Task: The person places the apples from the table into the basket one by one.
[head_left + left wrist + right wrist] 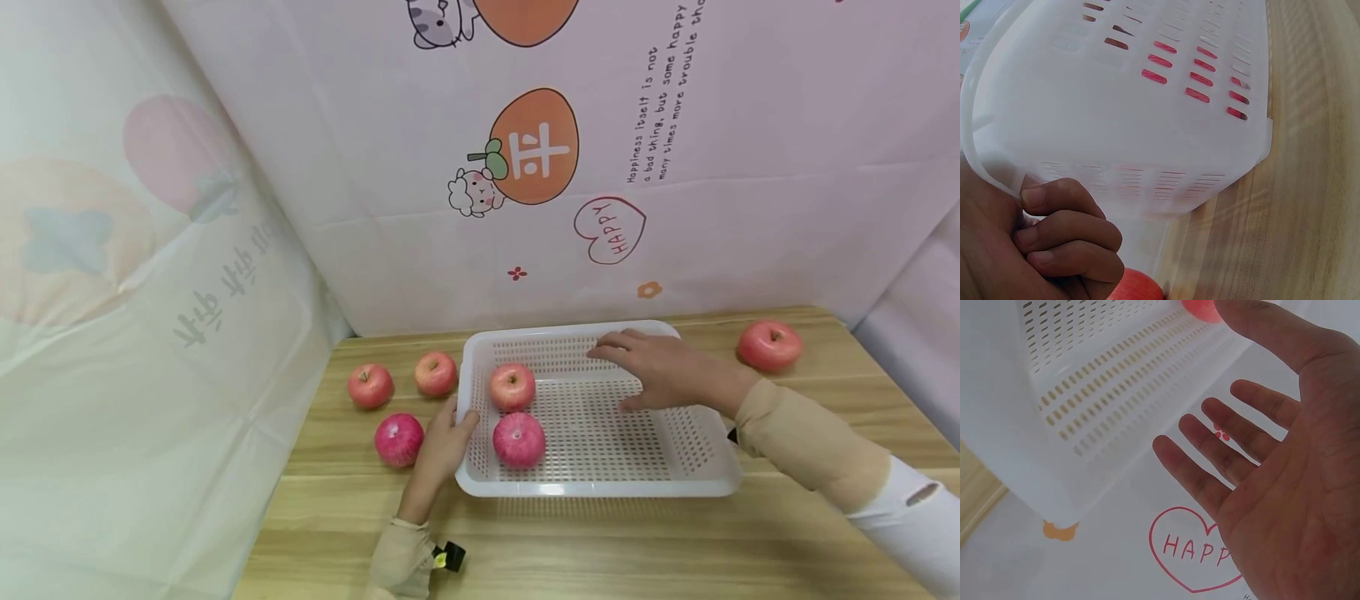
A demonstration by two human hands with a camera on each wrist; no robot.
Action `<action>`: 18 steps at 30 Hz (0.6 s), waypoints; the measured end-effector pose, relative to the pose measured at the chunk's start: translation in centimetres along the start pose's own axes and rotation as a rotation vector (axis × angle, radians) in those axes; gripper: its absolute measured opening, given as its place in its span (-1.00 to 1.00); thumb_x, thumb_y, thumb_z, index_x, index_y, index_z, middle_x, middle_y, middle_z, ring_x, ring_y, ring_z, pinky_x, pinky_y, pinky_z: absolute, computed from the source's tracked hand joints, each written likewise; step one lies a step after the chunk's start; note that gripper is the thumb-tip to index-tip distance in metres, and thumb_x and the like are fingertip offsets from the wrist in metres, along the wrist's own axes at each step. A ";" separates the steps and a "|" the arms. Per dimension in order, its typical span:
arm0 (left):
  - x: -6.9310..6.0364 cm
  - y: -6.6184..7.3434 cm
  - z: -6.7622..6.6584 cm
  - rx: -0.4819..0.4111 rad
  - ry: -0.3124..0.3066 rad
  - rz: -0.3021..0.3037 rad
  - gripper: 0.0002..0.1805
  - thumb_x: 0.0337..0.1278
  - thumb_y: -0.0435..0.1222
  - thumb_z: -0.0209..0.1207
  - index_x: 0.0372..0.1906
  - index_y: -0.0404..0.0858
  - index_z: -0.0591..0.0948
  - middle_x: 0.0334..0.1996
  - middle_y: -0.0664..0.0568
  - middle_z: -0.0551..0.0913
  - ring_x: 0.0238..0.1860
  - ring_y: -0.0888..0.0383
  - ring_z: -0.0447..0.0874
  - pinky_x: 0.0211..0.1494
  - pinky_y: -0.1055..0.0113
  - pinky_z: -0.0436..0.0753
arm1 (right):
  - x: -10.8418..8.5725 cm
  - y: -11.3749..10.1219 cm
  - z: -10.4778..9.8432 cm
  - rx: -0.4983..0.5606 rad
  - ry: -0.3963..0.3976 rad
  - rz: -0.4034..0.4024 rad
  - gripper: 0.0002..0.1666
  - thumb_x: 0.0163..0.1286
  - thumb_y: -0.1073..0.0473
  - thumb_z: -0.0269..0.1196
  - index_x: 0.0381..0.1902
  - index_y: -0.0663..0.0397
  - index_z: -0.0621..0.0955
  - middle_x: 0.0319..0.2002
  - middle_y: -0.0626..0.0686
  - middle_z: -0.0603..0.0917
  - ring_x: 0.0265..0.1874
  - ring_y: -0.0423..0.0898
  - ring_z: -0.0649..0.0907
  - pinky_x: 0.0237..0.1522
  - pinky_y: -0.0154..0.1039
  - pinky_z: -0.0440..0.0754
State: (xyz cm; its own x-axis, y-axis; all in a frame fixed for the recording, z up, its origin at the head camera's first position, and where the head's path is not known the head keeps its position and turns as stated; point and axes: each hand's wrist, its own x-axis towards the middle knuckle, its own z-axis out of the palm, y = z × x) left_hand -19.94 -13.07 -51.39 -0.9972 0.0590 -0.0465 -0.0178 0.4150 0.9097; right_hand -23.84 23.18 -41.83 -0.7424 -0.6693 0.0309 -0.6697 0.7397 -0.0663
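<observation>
A white perforated plastic basket [600,489] stands on the wooden table. Inside it, toward the left end, lie a light red apple [513,387] and a pinker apple [520,440]. My left hand [446,446] grips the basket's left rim; in the left wrist view its fingers [1075,234] curl under the edge. Over the right part of the basket hovers my right hand [660,371], its fingers spread and nothing in its grasp. The right wrist view shows the bare palm [1291,519] beside the basket wall.
Left of the basket are two light red apples [371,386] [436,373] and a dark pink apple [399,440]. A larger red apple [770,346] sits at the back right, beyond my right wrist. A printed cloth [420,250] hangs behind the table [525,550].
</observation>
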 end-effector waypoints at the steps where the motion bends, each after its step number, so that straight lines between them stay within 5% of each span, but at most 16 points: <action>1: 0.0 0.0 0.0 0.002 -0.001 0.003 -0.49 0.51 -0.10 0.11 0.38 -0.28 0.52 -0.01 -0.39 0.77 -0.17 -0.11 0.85 -0.22 0.08 0.83 | -0.1 0.1 -0.1 -0.003 0.007 -0.002 -0.02 0.15 -0.11 0.64 0.47 0.00 0.50 0.40 0.17 0.55 0.36 0.23 0.59 0.24 0.27 0.66; 18: 0.2 -0.3 0.0 0.010 -0.007 0.008 -0.51 0.53 -0.10 0.09 0.37 -0.28 0.52 0.01 -0.37 0.76 -0.17 -0.09 0.84 -0.20 0.10 0.83 | -1.7 2.8 -1.1 -0.031 0.039 0.054 -0.05 0.15 -0.09 0.64 0.43 0.04 0.54 0.40 0.24 0.56 0.35 0.29 0.60 0.22 0.28 0.67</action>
State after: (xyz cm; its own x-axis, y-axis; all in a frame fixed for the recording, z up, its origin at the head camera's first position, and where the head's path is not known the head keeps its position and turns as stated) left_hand -20.16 -13.20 -51.63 -0.9967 0.0692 -0.0420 -0.0087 0.4239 0.9057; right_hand -24.48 26.49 -41.00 -0.7774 -0.6254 0.0670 -0.6283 0.7770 -0.0382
